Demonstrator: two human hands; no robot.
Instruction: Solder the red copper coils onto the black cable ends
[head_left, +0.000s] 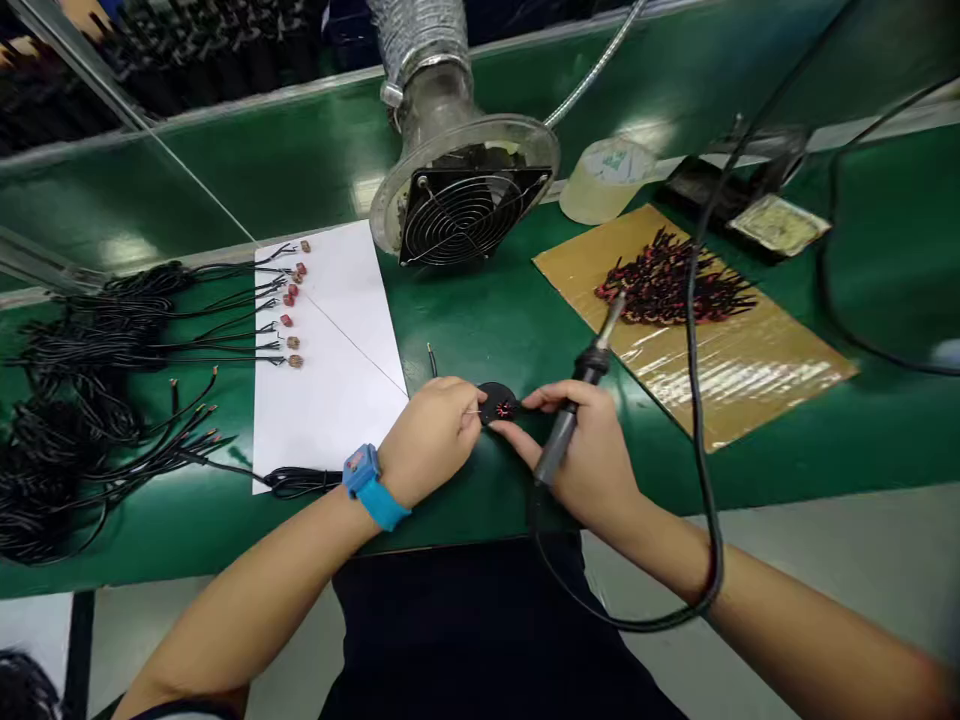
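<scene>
My left hand, with a blue watch at the wrist, is closed in a pinch on a thin solder wire. Its fingertips also meet the left edge of a small black disc. Red and black bits, too small to make out, lie on the disc. A soldering iron is tucked in my right hand, its tip pointing up and away. The thumb and index finger of that hand reach the disc's right side. A short black cable end sticks up behind my left hand.
Black cables lie at left, some ends on white paper beside small reddish parts. A fume fan hangs behind the disc. Red-black pieces are heaped on brown board. A tape roll and iron stand are behind. The iron's cord crosses my right forearm.
</scene>
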